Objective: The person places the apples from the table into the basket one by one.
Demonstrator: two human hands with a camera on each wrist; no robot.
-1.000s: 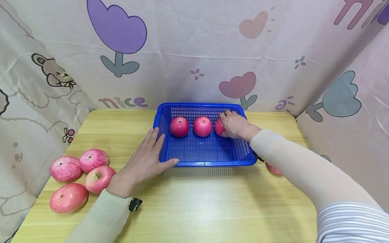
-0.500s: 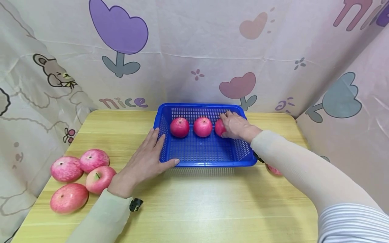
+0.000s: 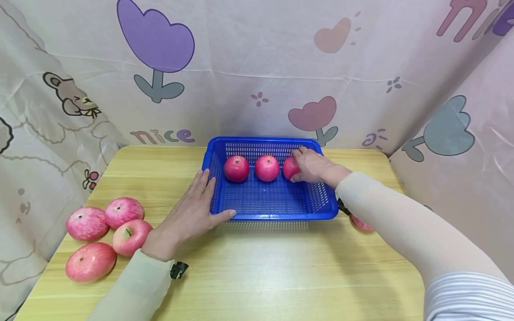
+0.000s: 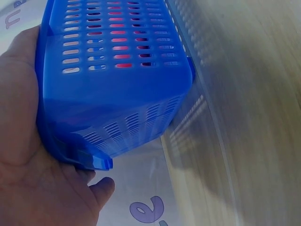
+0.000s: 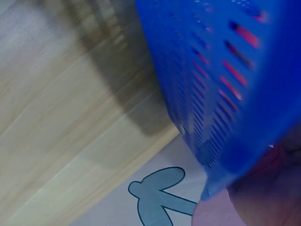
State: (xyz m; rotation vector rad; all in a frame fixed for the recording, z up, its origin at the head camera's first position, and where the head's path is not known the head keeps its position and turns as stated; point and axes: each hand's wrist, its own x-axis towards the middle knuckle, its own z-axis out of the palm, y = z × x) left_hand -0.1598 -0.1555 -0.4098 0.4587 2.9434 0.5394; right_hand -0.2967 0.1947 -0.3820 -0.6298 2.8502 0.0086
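A blue perforated plastic basket (image 3: 273, 217) stands on the table against the back cloth. Three red apples sit in a row along its back half: a left apple (image 3: 237, 169), a middle apple (image 3: 267, 168) and a right apple (image 3: 290, 168). My right hand (image 3: 315, 166) reaches over the basket's right side and holds the right apple, fingers behind it and thumb in front, covering part of it. My left hand (image 3: 190, 211) rests against the basket's left rim with straight, spread fingers, its thumb at the front left corner. In the left wrist view, the palm (image 4: 28, 155) lies along the rim.
Several pink-red apples (image 3: 131, 237) lie grouped at the table's left, beside my left forearm. Another apple (image 3: 362, 223) is partly hidden under my right forearm. Printed cloth (image 3: 241, 89) hangs behind the table (image 3: 273, 272) and at both sides.
My right hand has shifted very slightly to the right, showing a little more of the right apple. The left hand, the basket and the other apples stay in place.
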